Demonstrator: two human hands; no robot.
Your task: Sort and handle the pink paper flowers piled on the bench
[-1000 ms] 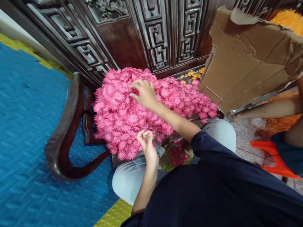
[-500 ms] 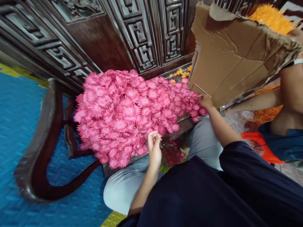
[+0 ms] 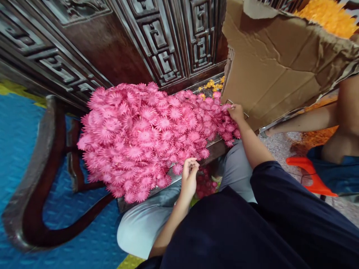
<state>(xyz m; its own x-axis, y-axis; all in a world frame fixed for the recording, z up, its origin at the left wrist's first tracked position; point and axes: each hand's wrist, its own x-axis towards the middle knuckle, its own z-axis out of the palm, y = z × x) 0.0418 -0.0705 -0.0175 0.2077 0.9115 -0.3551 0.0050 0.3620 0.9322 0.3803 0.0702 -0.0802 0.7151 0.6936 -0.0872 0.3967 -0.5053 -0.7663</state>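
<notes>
Pink paper flowers (image 3: 146, 138) heaped mid-frame on dark carved wooden seat (image 3: 215, 147), within easy reach. Right hand (image 3: 236, 113) at heap's right edge beside cardboard box (image 3: 275, 71), fingers pinched among blooms. Left hand (image 3: 190, 175) lower centre, fingers curled narrow; contents unclear.

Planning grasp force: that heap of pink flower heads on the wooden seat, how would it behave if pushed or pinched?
The pink flower heads lie loose and piled, so a push would likely scatter or slide them, some off the seat edge. Their thin fringed petals look light and crushable. The right hand rests at the pile's edge by the cardboard.
</notes>
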